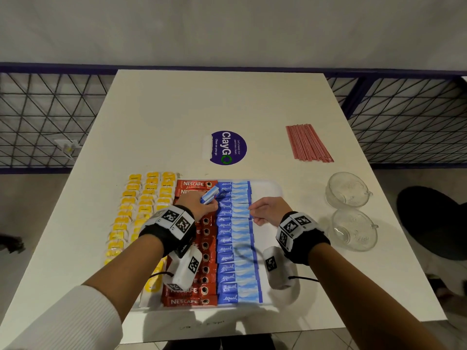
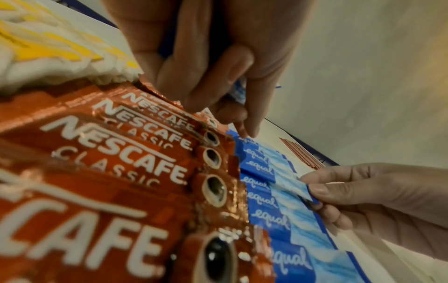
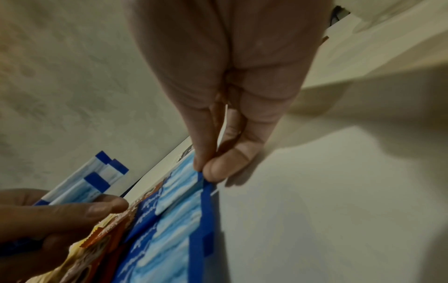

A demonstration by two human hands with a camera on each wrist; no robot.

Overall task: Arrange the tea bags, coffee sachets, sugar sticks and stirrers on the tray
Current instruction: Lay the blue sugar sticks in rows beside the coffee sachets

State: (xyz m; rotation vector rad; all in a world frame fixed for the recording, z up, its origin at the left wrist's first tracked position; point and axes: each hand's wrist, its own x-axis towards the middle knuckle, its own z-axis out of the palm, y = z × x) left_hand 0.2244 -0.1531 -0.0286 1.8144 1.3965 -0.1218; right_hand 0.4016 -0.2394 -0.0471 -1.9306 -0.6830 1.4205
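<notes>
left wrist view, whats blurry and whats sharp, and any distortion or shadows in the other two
Left wrist: nearest coffee sachets blur, middle ones readable, sugar sticks fairly sharp. Head: wide-angle bends the table edges; arm shadows fall at its near edge. Right wrist: soft, dim; the right hand casts a shadow beside it.

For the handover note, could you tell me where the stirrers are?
In the head view, the stirrers lie bundled on the table, far right, beyond the glass cups.

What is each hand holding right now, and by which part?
The left hand grips a small bunch of spare sugar sticks by their lower ends. The right hand pinches the right end of one sugar stick in the row.
</notes>
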